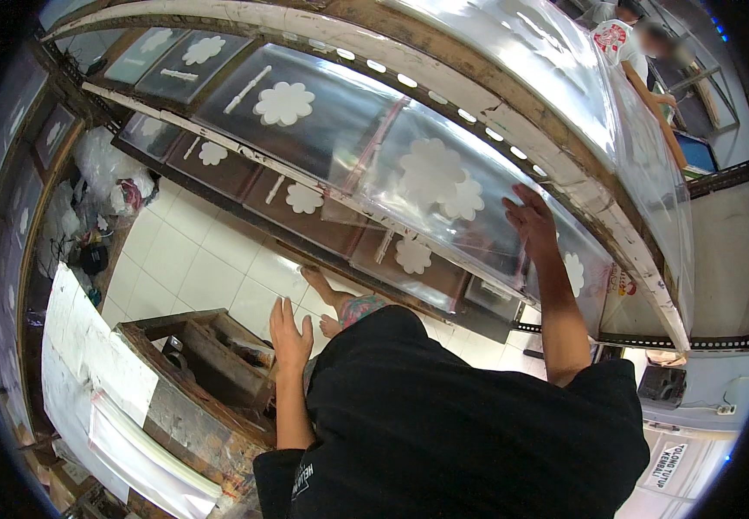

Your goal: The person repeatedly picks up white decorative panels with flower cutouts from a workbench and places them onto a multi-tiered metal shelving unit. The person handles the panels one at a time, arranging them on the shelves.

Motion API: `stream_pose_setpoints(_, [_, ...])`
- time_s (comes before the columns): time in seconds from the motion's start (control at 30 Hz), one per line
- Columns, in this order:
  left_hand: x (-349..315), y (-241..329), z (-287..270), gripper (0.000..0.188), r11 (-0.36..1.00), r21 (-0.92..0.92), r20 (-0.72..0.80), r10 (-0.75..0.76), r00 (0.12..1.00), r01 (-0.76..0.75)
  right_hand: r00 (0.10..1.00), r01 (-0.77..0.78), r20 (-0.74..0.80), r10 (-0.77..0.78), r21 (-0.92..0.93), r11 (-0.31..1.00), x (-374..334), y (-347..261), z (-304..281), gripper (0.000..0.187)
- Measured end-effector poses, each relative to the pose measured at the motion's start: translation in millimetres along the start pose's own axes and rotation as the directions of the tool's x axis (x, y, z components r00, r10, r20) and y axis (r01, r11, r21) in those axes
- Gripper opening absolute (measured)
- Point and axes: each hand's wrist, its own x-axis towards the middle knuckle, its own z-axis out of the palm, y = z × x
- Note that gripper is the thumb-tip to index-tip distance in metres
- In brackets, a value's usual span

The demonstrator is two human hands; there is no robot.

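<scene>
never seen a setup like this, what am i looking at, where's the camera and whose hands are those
No machine here: the single picture is from a fisheye camera worn on a person's head, looking down, so straight edges bend. Their bare right hand, open, is at a long shelf where pale flower shapes lie among clear sheets; whether it touches one, I can't tell. Their bare left hand, also open, is near a worn wooden bench. Neither visibly holds anything.
</scene>
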Motion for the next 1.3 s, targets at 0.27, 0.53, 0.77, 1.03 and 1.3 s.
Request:
stream_pose_setpoints(0.27, [-87.7,-106.0,58.4,0.054,0.791,0.049,0.468,-0.557,0.686,0.61,0.928,-0.223,-0.203,0.312,0.369,0.902,-43.1,15.6,-11.1,0.052])
stream_pose_setpoints(0.53, [-105.3,-133.4,76.2,0.05,0.817,0.051,0.445,-0.534,0.719,0.575,0.925,-0.21,-0.235,0.298,0.337,0.918,-54.0,15.6,-10.7,0.046])
stream_pose_setpoints(0.77, [-93.0,-120.9,71.7,0.051,0.789,-0.057,0.375,-0.551,0.746,0.611,0.938,-0.174,-0.229,0.26,0.338,0.925,-52.8,38.3,-23.4,0.049])
stream_pose_setpoints(1.03, [-109.5,-161.7,88.4,0.048,0.798,-0.028,0.49,-0.514,0.704,0.602,0.927,-0.062,-0.336,-0.164,-0.571,0.818,-42.5,46.9,-32.8,0.044])
stream_pose_setpoints(1.3, [-106.4,-134.9,76.0,0.049,0.802,-0.053,0.482,-0.501,0.718,0.595,0.963,0.069,-0.085,-0.257,-0.84,0.538,-47.3,33.2,-16.0,0.035])
